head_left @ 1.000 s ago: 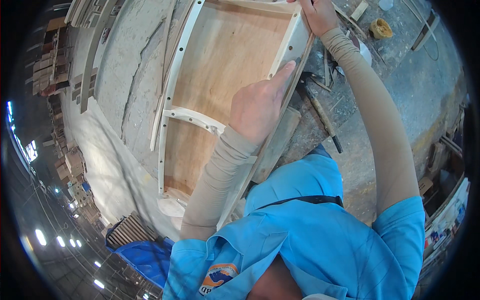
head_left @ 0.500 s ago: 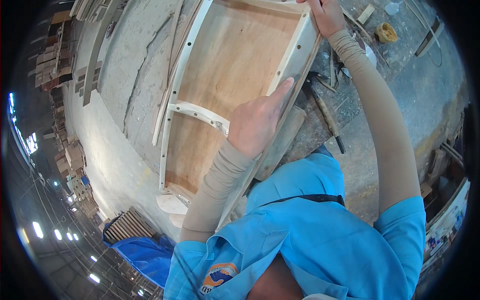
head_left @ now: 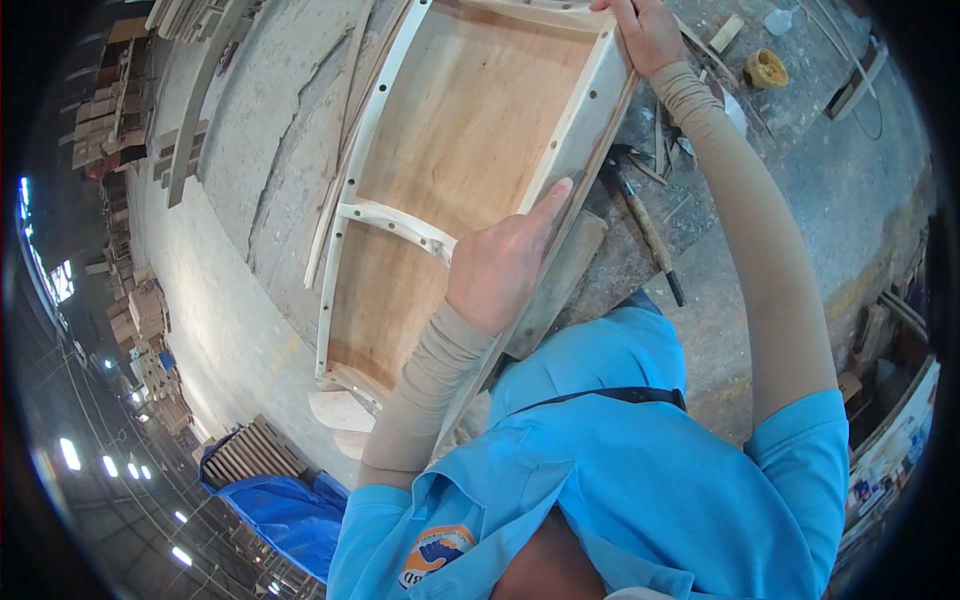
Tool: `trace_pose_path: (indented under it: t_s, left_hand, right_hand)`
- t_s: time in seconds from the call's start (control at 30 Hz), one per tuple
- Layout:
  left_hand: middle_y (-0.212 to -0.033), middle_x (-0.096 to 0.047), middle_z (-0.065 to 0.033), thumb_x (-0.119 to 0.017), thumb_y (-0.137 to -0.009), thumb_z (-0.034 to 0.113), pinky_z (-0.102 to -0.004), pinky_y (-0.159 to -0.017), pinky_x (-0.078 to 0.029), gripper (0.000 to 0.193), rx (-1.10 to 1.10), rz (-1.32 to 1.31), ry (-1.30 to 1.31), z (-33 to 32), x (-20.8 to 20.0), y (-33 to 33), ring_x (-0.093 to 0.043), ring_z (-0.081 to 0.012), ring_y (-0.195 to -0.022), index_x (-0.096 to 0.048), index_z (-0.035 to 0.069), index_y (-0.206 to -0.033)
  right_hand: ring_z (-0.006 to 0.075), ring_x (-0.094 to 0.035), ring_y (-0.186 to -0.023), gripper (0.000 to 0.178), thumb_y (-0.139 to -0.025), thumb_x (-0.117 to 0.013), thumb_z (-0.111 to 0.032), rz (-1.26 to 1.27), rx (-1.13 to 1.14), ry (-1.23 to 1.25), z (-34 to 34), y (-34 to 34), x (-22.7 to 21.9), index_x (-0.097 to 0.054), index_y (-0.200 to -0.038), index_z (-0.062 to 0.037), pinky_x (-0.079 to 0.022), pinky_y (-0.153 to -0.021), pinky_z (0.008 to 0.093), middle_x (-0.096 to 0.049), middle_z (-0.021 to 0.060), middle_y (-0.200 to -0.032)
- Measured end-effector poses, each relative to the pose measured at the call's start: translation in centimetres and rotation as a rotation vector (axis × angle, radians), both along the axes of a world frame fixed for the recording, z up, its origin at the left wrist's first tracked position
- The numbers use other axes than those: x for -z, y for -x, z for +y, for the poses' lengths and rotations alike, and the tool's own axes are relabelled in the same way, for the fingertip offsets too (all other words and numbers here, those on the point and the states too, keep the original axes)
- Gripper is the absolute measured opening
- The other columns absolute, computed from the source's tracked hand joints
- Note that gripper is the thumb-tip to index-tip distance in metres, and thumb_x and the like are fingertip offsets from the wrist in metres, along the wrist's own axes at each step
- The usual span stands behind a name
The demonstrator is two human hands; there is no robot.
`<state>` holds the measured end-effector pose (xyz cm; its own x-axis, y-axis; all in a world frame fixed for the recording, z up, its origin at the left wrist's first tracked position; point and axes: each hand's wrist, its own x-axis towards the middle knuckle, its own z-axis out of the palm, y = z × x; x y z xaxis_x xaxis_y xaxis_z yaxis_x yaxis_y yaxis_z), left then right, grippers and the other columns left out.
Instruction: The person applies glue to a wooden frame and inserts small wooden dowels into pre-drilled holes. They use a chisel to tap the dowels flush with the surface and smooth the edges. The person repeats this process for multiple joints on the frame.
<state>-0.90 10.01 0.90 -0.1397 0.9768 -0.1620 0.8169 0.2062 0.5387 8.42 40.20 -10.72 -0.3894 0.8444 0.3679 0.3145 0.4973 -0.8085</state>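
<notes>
A shallow wooden frame (head_left: 340,270) with pale, curved rails, dark screw holes and a thin plywood panel (head_left: 470,110) lies tilted across the middle. My right hand (head_left: 650,38) is closed round its far right corner. Along the near side rail rests my left hand (head_left: 500,270), one finger stretched forward and the others hidden beneath it. By that fingertip shows the edge of a small dark grey piece (head_left: 567,180), perhaps sandpaper, pressed to the rail. A hammer (head_left: 645,222) lies to the right of the frame.
Beyond the hammer are a tub of yellowish paste (head_left: 766,69), wood scraps (head_left: 727,33) and a pale plastic bottle (head_left: 782,20). Wood strips (head_left: 345,90) run along the frame's left. A blue tarp (head_left: 285,515) and stacked wood slats (head_left: 255,452) are at lower left.
My left hand has slid a little back toward me along the rail, the dark grey piece moving with it. My right hand still grips the corner.
</notes>
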Motion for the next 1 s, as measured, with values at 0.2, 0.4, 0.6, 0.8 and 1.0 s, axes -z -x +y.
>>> trace_pose_path:
  t_s: [0.2,0.4,0.6,0.8,1.0]
  left_hand:
    - [-0.096,-0.072,-0.0158,-0.062,-0.092,0.005,-0.0426,-0.064,-0.054,0.057,-0.019,0.009,0.054,-1.2,-0.6,0.1,-0.069,-0.0351,-0.075,-0.054,0.024,-0.146]
    - [-0.118,-0.071,-0.0171,-0.06,-0.095,0.006,-0.0369,-0.074,-0.056,0.051,-0.061,-0.085,0.083,-1.8,-2.1,0.5,-0.072,-0.0343,-0.086,-0.057,0.019,-0.144]
    - [-0.129,-0.067,-0.0158,-0.059,-0.096,0.009,-0.0359,-0.081,-0.055,0.05,-0.203,-0.253,-0.042,-0.3,-1.5,-1.1,-0.072,-0.0336,-0.094,-0.054,0.015,-0.146]
    - [-0.125,-0.068,-0.0173,-0.06,-0.096,0.009,-0.0388,-0.084,-0.054,0.053,-0.202,-0.185,-0.077,2.3,0.2,-2.3,-0.069,-0.0363,-0.094,-0.052,0.017,-0.147]
    - [-0.113,-0.071,-0.0162,-0.06,-0.095,0.01,-0.0418,-0.082,-0.055,0.05,-0.189,-0.025,-0.064,5.0,0.7,-2.2,-0.069,-0.0364,-0.093,-0.056,0.021,-0.143]
  right_hand:
    - [0.0356,-0.068,-0.085,0.043,-0.102,-0.049,-0.032,-0.003,0.0,0.019,-0.4,0.1,-0.5,-0.073,-0.086,-0.0006,-0.051,-0.08,0.0418,-0.072,0.0204,-0.087]
    - [0.0357,-0.068,-0.084,0.042,-0.101,-0.05,-0.033,-0.003,0.009,0.025,-0.3,0.1,-0.4,-0.073,-0.086,-0.001,-0.051,-0.08,0.0415,-0.071,0.0203,-0.085]
    - [0.0365,-0.067,-0.084,0.042,-0.101,-0.051,-0.033,0.022,-0.006,0.005,-0.2,0.1,-0.4,-0.073,-0.086,-0.001,-0.05,-0.08,0.0423,-0.07,0.0212,-0.083]
    - [0.0378,-0.066,-0.085,0.042,-0.1,-0.051,-0.032,0.025,-0.004,0.001,-0.4,0.1,-0.7,-0.073,-0.085,-0.0004,-0.05,-0.08,0.0434,-0.07,0.0219,-0.086]
    - [0.0379,-0.066,-0.085,0.04,-0.099,-0.051,-0.03,0.04,-0.01,-0.044,-0.2,0.1,-0.1,-0.073,-0.084,-0.0004,-0.049,-0.079,0.0442,-0.07,0.0222,-0.085]
